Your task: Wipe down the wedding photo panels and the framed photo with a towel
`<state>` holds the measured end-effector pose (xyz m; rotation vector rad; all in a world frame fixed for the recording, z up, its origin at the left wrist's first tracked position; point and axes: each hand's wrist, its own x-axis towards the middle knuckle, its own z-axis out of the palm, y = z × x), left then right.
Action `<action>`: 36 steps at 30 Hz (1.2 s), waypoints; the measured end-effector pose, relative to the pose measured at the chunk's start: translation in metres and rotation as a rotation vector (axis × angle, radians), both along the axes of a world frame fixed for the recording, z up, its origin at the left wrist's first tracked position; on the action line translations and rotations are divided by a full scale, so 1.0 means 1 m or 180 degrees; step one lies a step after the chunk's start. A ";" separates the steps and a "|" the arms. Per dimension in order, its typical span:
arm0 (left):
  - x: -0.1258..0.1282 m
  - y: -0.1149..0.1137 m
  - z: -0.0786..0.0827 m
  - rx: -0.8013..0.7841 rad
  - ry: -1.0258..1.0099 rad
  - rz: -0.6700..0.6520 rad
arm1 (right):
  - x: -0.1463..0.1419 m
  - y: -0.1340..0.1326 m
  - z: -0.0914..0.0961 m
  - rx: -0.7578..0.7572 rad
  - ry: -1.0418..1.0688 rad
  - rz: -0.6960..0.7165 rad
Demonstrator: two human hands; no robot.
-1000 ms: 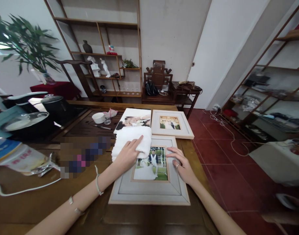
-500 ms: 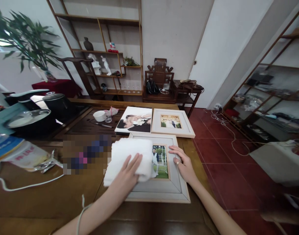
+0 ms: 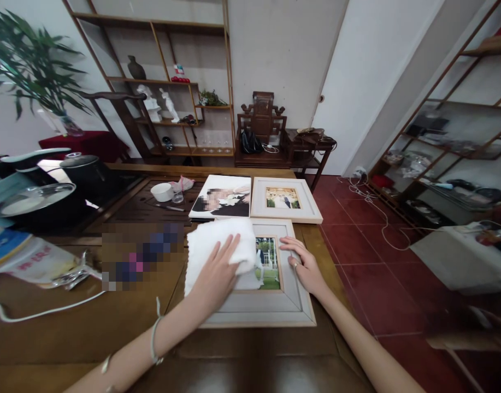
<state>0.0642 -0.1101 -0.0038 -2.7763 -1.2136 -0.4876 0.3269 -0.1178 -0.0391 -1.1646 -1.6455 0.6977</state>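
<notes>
A white towel (image 3: pixel 205 240) covers the left part of a pale picture frame (image 3: pixel 266 311), which lies flat on the wooden table. My left hand (image 3: pixel 218 273) presses on the towel with its fingers stretched out, not wrapped round it. On the frame's right border rests my right hand (image 3: pixel 305 267), fingers spread and touching the border near the photo. The framed photo (image 3: pixel 270 270) shows an outdoor scene with grass, partly hidden by the towel. Just behind lie a second framed photo (image 3: pixel 313 212) and a picture panel (image 3: pixel 242 204) side by side.
On the left stand a black kettle (image 3: pixel 82 172), a lidded pan (image 3: pixel 33 202), a white cup (image 3: pixel 162 192) and a plastic packet (image 3: pixel 29 259). A white cable (image 3: pixel 49 314) crosses the table. Its right edge drops to a red tiled floor (image 3: pixel 369 284).
My left hand and the towel have shifted slightly up relative to the frame, and the towel covers a bit more of the photo. My right hand stays on the border. The view has shifted slightly.
</notes>
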 end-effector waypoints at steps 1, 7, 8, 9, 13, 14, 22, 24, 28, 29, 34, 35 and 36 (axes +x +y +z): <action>0.001 0.010 0.001 0.0028 0.0016 0.0019 | 0.000 0.000 0.000 0.0002 -0.0002 0.0000; 0.009 0.035 -0.006 0.0186 0.0266 -0.0025 | -0.001 0.000 0.001 0.0009 0.0015 -0.0032; 0.011 0.031 -0.007 0.0152 0.0329 0.0006 | -0.001 0.000 0.001 0.0008 0.0020 -0.0037; 0.013 0.023 -0.008 0.0089 0.0409 0.0027 | -0.001 0.000 0.001 0.0003 0.0020 -0.0040; 0.018 -0.024 -0.006 -0.0317 0.0838 -0.0074 | -0.001 -0.001 0.000 -0.0020 -0.0009 -0.0063; 0.018 -0.036 -0.003 -0.0414 0.0935 -0.0153 | -0.001 -0.001 0.000 -0.0017 -0.0014 -0.0068; 0.037 -0.019 0.021 -0.0576 0.0729 -0.0498 | -0.001 -0.001 0.002 0.0029 -0.0015 -0.0056; 0.043 0.004 0.016 -0.0295 0.0446 -0.0338 | 0.000 0.000 0.001 0.0039 -0.0010 -0.0041; 0.051 0.034 -0.002 0.0008 0.0220 -0.0301 | 0.000 0.000 0.001 0.0056 -0.0025 -0.0044; 0.052 0.036 -0.005 0.0016 0.0264 -0.0348 | 0.000 0.000 0.000 0.0059 -0.0025 -0.0055; 0.054 0.012 0.005 -0.0483 0.0790 -0.0618 | -0.001 0.000 0.001 0.0024 -0.0030 -0.0074; 0.053 0.001 0.010 -0.0682 0.0926 -0.0658 | -0.001 -0.001 0.001 0.0014 -0.0031 -0.0075; 0.051 -0.011 0.016 -0.0874 0.1062 -0.0702 | -0.001 -0.001 0.001 0.0012 -0.0031 -0.0079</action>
